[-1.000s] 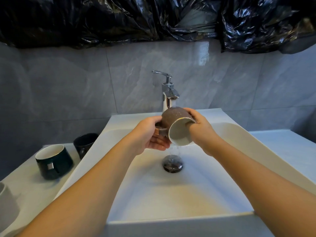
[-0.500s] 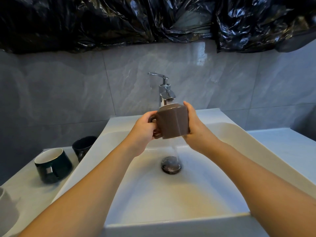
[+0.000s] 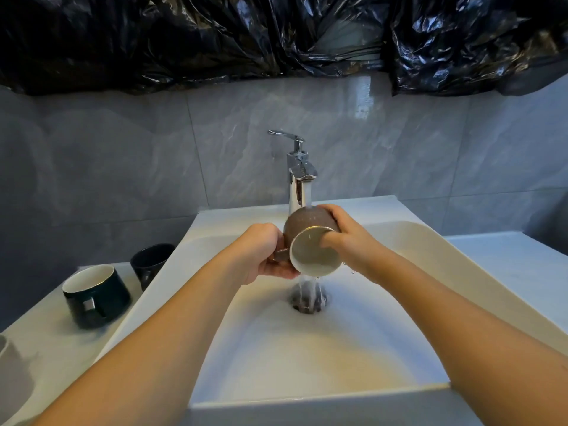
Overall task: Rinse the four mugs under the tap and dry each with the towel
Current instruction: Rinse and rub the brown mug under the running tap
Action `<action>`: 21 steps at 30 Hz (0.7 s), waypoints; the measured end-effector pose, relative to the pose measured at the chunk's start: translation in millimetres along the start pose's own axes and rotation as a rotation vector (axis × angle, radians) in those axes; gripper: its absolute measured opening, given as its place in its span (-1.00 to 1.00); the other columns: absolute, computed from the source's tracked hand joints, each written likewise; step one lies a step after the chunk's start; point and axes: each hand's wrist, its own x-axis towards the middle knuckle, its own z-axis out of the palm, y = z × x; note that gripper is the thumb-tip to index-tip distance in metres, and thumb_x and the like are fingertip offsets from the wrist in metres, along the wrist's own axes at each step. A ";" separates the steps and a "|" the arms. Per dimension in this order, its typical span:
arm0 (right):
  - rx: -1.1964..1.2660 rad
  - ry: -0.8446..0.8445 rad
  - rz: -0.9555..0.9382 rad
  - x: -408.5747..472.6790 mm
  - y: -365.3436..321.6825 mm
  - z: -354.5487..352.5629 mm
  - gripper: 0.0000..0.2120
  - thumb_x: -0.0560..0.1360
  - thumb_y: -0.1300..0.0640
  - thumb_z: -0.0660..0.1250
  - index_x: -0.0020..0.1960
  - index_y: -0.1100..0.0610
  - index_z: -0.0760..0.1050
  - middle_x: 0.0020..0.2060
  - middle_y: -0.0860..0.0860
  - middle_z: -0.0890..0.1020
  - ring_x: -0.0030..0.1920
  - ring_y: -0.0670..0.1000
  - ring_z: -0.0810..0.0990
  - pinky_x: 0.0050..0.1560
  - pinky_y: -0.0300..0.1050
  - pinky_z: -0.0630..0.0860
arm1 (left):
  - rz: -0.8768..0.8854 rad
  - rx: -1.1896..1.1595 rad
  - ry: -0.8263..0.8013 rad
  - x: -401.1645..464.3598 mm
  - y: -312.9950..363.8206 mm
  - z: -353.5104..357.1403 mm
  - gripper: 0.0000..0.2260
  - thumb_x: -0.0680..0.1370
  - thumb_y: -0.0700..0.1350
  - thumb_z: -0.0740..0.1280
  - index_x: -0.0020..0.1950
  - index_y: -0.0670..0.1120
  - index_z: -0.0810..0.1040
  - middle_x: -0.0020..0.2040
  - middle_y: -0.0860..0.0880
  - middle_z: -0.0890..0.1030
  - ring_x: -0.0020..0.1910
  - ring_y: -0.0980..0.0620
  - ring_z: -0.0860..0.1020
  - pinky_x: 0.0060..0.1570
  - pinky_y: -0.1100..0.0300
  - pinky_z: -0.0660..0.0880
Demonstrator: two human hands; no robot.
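Head view: the brown mug (image 3: 302, 224) lies tipped under the tap (image 3: 298, 176), mouth toward the camera, over the sink (image 3: 408, 241). The left hand (image 3: 261, 253) grips its handle at 9 o'clock; the right hand (image 3: 344, 238) holds its rim at 3 o'clock, thumb inside. Water falls onto the drain (image 3: 309, 298). At 8 o'clock, 3 mugs stand on the counter (image 3: 61, 348): green mug (image 3: 95, 296), black mug (image 3: 150, 262), grey mug (image 3: 12, 376).

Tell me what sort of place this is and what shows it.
Most likely a bathroom or washroom. A white rectangular basin sits on a white counter under a chrome single-lever tap with water running, and grey marbled tiles cover the wall behind it.
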 end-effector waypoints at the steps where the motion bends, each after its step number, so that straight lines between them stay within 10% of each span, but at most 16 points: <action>1: 0.038 -0.014 0.085 0.7 0.0 -0.4 -0.37 0.38 0.08 0.26 0.44 -0.05 0.27 0.17 -0.01 0.49 -0.01 -0.10 0.52 -0.17 -0.18 0.51 | -0.051 0.017 -0.037 -2.9 0.8 -0.2 -0.73 0.51 -0.29 0.06 -0.07 -0.33 0.55 -0.22 -0.27 0.59 -0.36 -0.19 0.60 -0.38 0.08 0.61; 6: 0.297 -0.073 0.492 -1.2 -4.0 -8.3 -0.73 0.50 0.10 0.23 0.18 0.09 0.43 0.14 0.19 0.50 0.04 0.24 0.56 -0.06 0.29 0.64 | -0.093 0.227 -0.020 -6.0 8.2 -2.2 -0.73 0.56 -0.11 0.08 -0.09 -0.24 0.50 -0.22 -0.27 0.65 -0.33 -0.21 0.61 -0.26 0.04 0.65; 13: 0.514 -0.183 0.675 3.9 -6.0 -12.6 -0.54 0.48 -0.06 0.28 0.29 0.15 0.40 0.14 0.24 0.59 0.05 0.31 0.63 -0.15 0.14 0.66 | 0.575 0.658 0.470 3.7 67.2 -7.8 -0.45 0.60 -0.17 0.13 0.59 -0.10 0.09 0.57 -0.12 0.18 0.48 -0.15 0.27 0.36 0.00 0.26; 21: 0.623 -0.122 0.678 6.5 -6.2 -3.5 -0.53 0.51 -0.16 0.22 0.24 0.16 0.48 0.06 0.23 0.66 0.00 0.33 0.67 -0.27 0.03 0.65 | 0.662 0.976 0.480 17.7 100.4 5.4 -0.36 0.55 -0.28 0.16 0.62 -0.13 0.04 0.63 -0.06 0.01 0.58 -0.14 0.04 0.51 -0.03 0.14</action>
